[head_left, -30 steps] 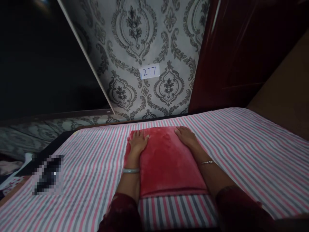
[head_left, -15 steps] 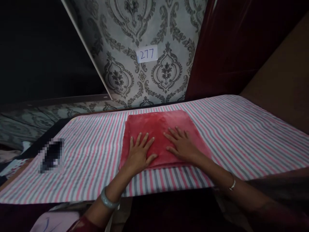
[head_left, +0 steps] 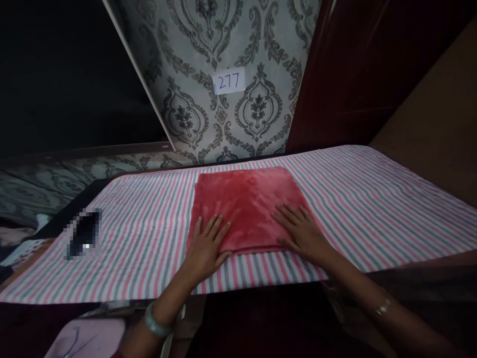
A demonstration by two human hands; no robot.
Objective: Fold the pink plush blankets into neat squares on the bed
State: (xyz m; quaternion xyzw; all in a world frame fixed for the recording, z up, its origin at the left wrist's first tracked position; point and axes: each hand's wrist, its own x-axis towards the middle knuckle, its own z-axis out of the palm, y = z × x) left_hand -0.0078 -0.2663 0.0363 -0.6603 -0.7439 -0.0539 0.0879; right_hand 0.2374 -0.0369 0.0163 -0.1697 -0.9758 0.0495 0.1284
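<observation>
A folded red plush cloth (head_left: 246, 204) lies flat on a table covered by a striped pink, grey and white cloth (head_left: 145, 223). My left hand (head_left: 206, 248) rests palm down over its near left corner, fingers stretched out. Over the near right part, my right hand (head_left: 301, 231) lies flat with its fingers a little apart. Neither hand grips anything. Faint streaks show in the pile near the left fingertips, and the layered front edge of the red cloth is visible between the hands.
A pixelated dark object (head_left: 85, 233) lies at the left of the table. Behind stands a patterned wall with a paper marked 277 (head_left: 229, 81). A large dark screen (head_left: 74, 74) is at the left, a dark red panel (head_left: 343, 74) at the right. A pink seat (head_left: 89, 338) is below.
Both hands have slid apart and toward me over the red cloth, the left to its near left corner, the right to its right side. More of the cloth's middle is uncovered.
</observation>
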